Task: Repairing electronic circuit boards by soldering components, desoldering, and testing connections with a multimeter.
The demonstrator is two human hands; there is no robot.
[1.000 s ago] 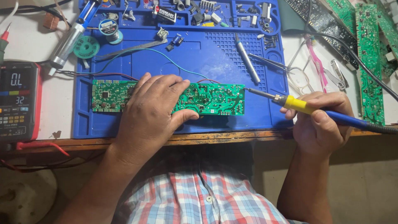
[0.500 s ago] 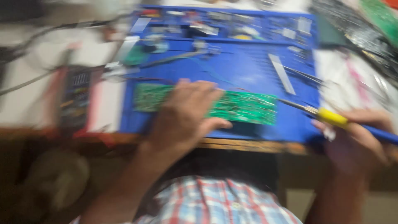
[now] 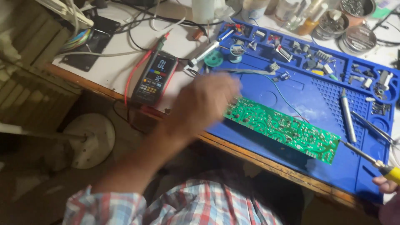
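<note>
On the blue mat (image 3: 321, 104) the green circuit board (image 3: 283, 127) lies flat and slanted, its near long edge close to the mat's front rim. My left hand (image 3: 206, 104) is blurred at the board's left end, fingers loosely spread and gripping nothing; I cannot tell whether it touches the board or only hangs over it. My right hand (image 3: 387, 185) is mostly out of view past the board's right end, closed around the yellow handle of the soldering iron (image 3: 366, 158), whose metal tip sits right at the board's right corner.

My worry is the board sliding. If my left hand isn't pressing it down, a push from the iron could skate it toward the mat's front rim, and I judge the tip could then smear across neighbouring joints.

Second risk: the thin wire (image 3: 287, 100) curving away behind the board lies near enough for a careless sweep of the hot shaft to scorch it. The spare iron (image 3: 346, 116) lying on the mat beyond the board's right end could also get knocked.

Left of the board, the multimeter (image 3: 154, 78) and its red lead (image 3: 135, 75) sit on the surface (image 3: 112, 66), where my left arm could snag them.
</note>
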